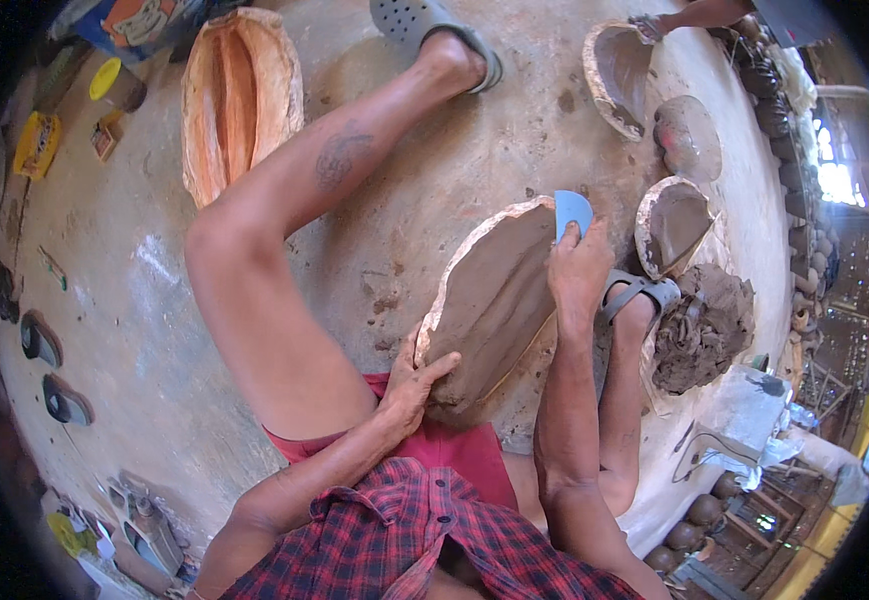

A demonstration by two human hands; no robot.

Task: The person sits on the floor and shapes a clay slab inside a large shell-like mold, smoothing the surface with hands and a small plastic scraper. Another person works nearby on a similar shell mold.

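A long oval mould with a pale, rough rim lies tilted between my legs, lined with smooth grey-brown clay. My left hand grips its near left rim, thumb over the clay and fingers round the outside. In my right hand is a blue flat scraper with a curved edge, held at the mould's far right rim. Beside my right foot sits a heap of wet clay. A smaller clay-lined mould lies just beyond that heap.
Past my bent left leg lies an empty orange-brown mould. Another person's hand touches a clay-lined mould at the far right, near a rounded grey form. A yellow-topped tub and loose sandals are at left.
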